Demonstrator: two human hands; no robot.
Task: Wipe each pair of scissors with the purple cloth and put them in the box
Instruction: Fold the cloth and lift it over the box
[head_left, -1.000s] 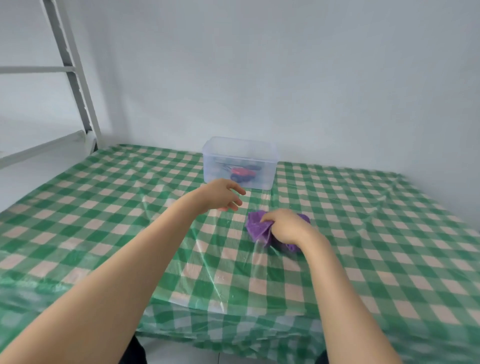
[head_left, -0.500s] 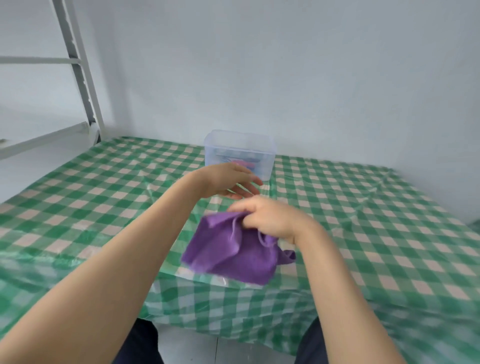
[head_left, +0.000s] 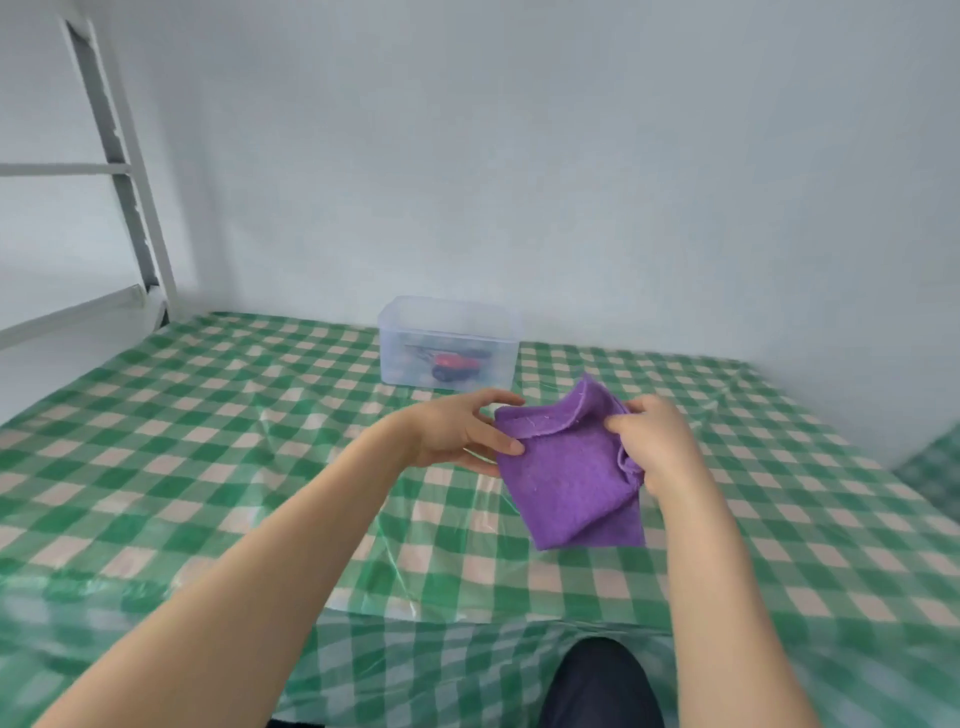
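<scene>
purple cloth (head_left: 569, 483): held above the table (head_left: 208, 441), right hand (head_left: 655, 441) gripping its right edge, left hand (head_left: 457, 434) pinching its left edge. box (head_left: 448, 343), far centre: scissors (head_left: 451, 362) inside.

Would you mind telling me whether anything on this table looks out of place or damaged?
Nothing is spilled or broken. The only untidy thing is the clear plastic sheet over the checked tablecloth, creased near the front edge. The scissors lie in the box, and the left hand and right hand hold the purple cloth.

Fuzzy matt purple cloth (head_left: 569, 478), translucent plastic box (head_left: 448, 343), glossy plastic-covered checked tablecloth (head_left: 208, 431)
</scene>
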